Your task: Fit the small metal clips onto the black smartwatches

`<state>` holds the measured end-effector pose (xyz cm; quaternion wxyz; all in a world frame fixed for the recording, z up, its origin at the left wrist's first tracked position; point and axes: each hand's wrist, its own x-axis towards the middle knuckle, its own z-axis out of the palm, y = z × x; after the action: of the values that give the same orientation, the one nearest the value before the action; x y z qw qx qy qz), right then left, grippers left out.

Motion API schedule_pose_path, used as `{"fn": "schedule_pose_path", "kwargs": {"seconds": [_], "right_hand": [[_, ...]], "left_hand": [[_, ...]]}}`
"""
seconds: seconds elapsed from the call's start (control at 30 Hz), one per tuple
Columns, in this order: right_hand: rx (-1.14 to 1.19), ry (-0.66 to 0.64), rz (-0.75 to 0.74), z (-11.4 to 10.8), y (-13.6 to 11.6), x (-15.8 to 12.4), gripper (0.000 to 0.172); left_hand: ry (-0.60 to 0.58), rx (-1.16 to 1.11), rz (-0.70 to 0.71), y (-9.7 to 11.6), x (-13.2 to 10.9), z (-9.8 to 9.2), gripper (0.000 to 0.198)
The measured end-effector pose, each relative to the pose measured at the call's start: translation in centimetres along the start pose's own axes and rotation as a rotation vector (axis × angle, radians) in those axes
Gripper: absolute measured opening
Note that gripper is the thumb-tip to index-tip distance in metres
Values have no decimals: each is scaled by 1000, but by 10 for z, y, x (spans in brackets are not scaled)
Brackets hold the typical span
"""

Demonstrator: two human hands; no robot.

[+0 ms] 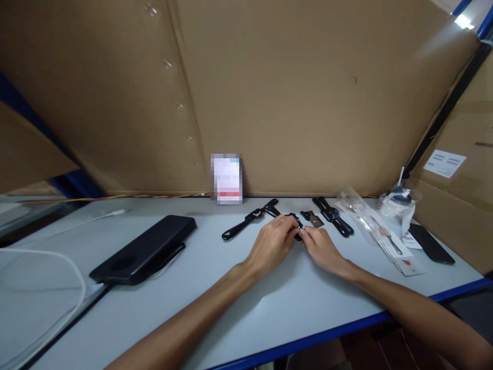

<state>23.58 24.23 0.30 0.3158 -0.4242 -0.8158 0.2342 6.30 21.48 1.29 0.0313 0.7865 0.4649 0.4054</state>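
Close together over the desk, my left hand and my right hand are both closed on a black spokeshave. Its one handle sticks out to the upper left, past my left fingers. My fingertips meet at its middle, and whatever small part they pinch there is hidden. A second black spokeshave lies to the left of my left hand. Beyond my right hand lie a small dark metal blade piece and more black spokeshaves, side by side.
Clear plastic and card packaging lies at the right, near a lidded plastic cup and a black phone. At left sits a black power bank with cables. A blurred card leans on the cardboard wall.
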Motion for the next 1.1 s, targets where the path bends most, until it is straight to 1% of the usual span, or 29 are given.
{"fn": "schedule_pose_path", "kwargs": {"seconds": [0.13, 0.23, 0.43, 0.57, 0.77, 0.83, 0.93, 1.1], "right_hand": [[-32, 6, 3, -1, 0, 0, 36], [-46, 7, 0, -1, 0, 0, 37], [-11, -14, 11, 0, 1, 0, 34], [1, -7, 8, 0, 2, 0, 37], [39, -35, 12, -1, 1, 1, 36], [40, -36, 17, -1, 0, 1, 34], [26, -35, 25, 0, -2, 0, 34], [26, -40, 28, -2, -6, -1, 34]], "left_hand": [[29, -5, 32, -1, 1, -1, 13], [54, -37, 15, -2, 1, -1, 13], [29, -74, 55, -2, 1, 0, 16], [47, -33, 78, -3, 2, -1, 15], [51, -129, 8, -4, 2, -1, 13], [44, -142, 9, -5, 2, -1, 14], [35, -101, 56, -6, 2, 0, 16], [74, 12, 131, -7, 2, 1, 18]]}}
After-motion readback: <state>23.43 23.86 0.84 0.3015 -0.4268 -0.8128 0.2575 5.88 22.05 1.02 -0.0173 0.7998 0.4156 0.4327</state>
